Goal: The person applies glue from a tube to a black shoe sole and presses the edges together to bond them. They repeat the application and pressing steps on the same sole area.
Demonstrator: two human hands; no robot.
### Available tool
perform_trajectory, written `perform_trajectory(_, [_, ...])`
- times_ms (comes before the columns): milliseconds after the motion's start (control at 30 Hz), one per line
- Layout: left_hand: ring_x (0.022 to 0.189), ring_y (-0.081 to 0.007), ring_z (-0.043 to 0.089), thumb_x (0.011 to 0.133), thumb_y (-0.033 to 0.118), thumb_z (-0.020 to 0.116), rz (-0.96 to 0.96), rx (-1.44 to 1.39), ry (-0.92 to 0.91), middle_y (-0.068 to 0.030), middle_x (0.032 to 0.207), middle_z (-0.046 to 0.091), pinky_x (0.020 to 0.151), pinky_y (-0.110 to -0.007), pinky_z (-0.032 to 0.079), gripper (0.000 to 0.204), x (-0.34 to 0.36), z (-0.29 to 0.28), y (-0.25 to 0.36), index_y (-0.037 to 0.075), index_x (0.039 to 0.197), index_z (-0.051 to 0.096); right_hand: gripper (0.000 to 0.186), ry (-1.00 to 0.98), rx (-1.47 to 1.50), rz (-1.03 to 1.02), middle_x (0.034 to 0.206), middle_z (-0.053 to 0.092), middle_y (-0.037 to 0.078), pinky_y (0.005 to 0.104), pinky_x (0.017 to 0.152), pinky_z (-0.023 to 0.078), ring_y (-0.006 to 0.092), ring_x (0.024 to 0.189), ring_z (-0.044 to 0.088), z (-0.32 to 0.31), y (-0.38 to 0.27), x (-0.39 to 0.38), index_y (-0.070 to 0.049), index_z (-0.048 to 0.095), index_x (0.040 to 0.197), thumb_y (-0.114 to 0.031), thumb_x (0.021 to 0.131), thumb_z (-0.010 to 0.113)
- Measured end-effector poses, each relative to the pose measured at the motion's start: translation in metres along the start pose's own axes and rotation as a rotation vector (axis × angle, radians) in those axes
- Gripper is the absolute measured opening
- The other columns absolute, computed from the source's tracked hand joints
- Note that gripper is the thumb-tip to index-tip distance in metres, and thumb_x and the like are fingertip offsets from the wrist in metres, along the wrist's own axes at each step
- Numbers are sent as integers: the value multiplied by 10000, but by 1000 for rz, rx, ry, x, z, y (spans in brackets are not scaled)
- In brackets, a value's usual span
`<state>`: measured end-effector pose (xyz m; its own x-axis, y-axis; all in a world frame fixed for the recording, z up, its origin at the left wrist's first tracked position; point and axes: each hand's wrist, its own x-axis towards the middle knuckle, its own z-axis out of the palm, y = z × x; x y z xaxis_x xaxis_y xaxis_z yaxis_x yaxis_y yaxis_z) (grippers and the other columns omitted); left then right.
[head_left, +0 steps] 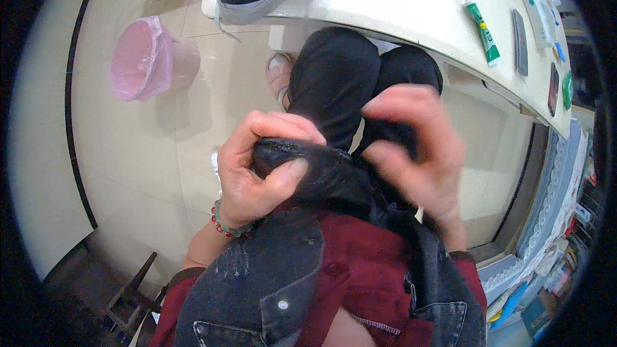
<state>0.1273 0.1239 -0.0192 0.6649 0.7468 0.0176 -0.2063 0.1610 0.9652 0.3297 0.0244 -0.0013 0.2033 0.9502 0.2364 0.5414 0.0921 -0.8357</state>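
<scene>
The left hand (241, 183) has its fingers curled over and its thumb pressed in front, nipping the near end of a soft-looking dark piece (337, 183) whose upper edge shows a glossy sheen; that piece sits just above the lap, between the two hands. At its 3 o'clock the right hand (434, 157) is blurred, thumb and fingers parted in a wide C, with nothing seen between them; whether a fingertip touches the piece's far end I cannot tell. The step in hand seems to be steadying the piece with the left while the right works along or lets go of its other end. The next move probably calls for the left pinch to hold firm while the right fingers come together on the edge, lightly, since that sheen may mean it is wet or tacky. Further out, black trousers (334, 77) lie at 12 o'clock, a white table (411, 13) beyond them, with a white shoe (250, 0) at 11 and a green tube (482, 32) between 1 and 2. A pink-lined bin (183, 61) stands at 10.
</scene>
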Motion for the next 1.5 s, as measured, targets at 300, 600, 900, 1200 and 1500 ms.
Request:
perform_trajectory(300, [884,-149,560,702,-29,596,96,114,69,-136,1024,574,808,-277,450,249,-5,-2,-4,1,948,569,371,8,283,2,964,579,99,321,821,462,228,916,568,50,-22,5,-10,568,999,11,663,725])
perform_trajectory(600, [891,-171,531,678,12,535,95,-38,99,-129,990,537,843,-300,434,313,-5,-6,-8,-10,990,537,311,52,264,-3,920,574,82,289,764,463,203,833,576,61,-20,7,-13,555,955,22,685,706])
perform_trajectory(900, [906,-180,532,697,66,547,129,-14,98,-143,1003,540,846,-314,434,314,-7,-8,-11,-13,1000,538,317,71,297,2,922,573,83,289,775,459,197,842,569,66,-21,6,-16,547,970,20,697,705])
perform_trajectory(1200, [907,-192,549,736,77,587,133,-24,105,-132,989,550,843,-317,442,277,-7,-7,-9,-5,997,544,301,123,288,-30,898,583,82,295,759,462,205,828,574,69,-22,8,-12,563,941,34,678,701])
perform_trajectory(1500, [907,-190,556,749,60,589,140,-19,99,-129,971,561,841,-315,445,242,-6,-7,-8,-3,980,554,295,140,268,-48,884,596,86,296,730,470,215,804,581,70,-22,9,-10,581,921,45,654,693])
